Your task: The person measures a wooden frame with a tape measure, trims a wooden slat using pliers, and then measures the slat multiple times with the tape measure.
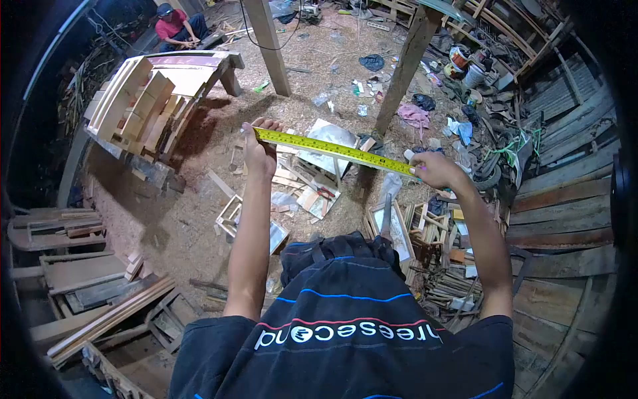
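Note:
A yellow tape measure blade (pixel 332 147) stretches between my two raised hands, sloping down to the right. My left hand (pixel 261 147) holds its left end, thumb against the blade and fingers bent behind it. At the blade's right end my right hand (pixel 432 169) is closed around it, with a small pale piece showing by the fingers. The tape's case cannot be made out. Below the blade, wood pieces and a pale sheet (pixel 327 134) lie on the floor.
A wooden workbench (pixel 229 61) holding boards stands at the upper left, with a person (pixel 178 28) seated behind. Two posts (pixel 267 46) (pixel 407 70) rise ahead. Stacked lumber (pixel 109 319) lies lower left; scrap wood (pixel 452 286) and plank walling (pixel 565 226) are at the right.

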Demonstrator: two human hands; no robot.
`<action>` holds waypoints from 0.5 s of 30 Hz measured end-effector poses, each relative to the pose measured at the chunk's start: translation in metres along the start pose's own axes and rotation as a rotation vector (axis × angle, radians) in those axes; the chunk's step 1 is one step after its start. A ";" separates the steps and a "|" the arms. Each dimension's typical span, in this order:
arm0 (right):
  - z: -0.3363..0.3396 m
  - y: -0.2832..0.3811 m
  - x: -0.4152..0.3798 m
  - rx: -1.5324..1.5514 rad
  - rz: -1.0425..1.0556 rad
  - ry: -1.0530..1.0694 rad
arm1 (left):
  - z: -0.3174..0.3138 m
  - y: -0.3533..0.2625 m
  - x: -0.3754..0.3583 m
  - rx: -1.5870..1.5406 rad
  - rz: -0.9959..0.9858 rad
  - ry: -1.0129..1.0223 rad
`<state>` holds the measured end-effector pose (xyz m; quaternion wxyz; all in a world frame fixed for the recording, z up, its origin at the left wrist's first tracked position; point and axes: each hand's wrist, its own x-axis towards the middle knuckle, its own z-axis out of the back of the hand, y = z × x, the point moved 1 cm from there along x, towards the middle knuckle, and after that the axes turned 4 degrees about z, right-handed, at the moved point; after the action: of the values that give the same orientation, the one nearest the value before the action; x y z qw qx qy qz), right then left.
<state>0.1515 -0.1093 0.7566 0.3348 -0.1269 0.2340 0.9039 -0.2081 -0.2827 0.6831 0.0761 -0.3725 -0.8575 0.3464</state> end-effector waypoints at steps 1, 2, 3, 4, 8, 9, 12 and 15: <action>0.000 0.000 0.000 0.012 0.012 -0.009 | 0.001 -0.001 0.000 0.000 -0.003 0.000; 0.001 0.000 0.001 0.024 0.025 -0.017 | 0.003 -0.002 0.000 0.004 0.012 0.016; 0.001 -0.002 0.001 0.024 0.026 -0.018 | 0.001 -0.005 -0.001 0.007 0.027 0.033; 0.001 -0.003 0.001 0.012 0.057 -0.029 | 0.000 -0.008 -0.003 0.008 0.026 0.035; 0.004 -0.009 0.004 0.007 0.103 -0.014 | 0.005 -0.015 -0.001 0.162 -0.086 -0.039; 0.008 -0.007 0.002 0.008 0.101 -0.015 | 0.007 -0.016 0.001 0.279 -0.242 -0.126; 0.017 -0.006 -0.002 0.005 0.085 -0.006 | -0.023 -0.041 -0.027 1.059 -0.771 -0.008; 0.005 -0.023 0.006 -0.054 0.153 0.034 | -0.037 -0.036 -0.039 1.564 -1.079 0.393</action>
<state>0.1619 -0.0886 0.7511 0.2572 -0.1327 0.2244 0.9305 -0.1874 -0.3070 0.7391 0.5930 0.1756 -0.4126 0.6688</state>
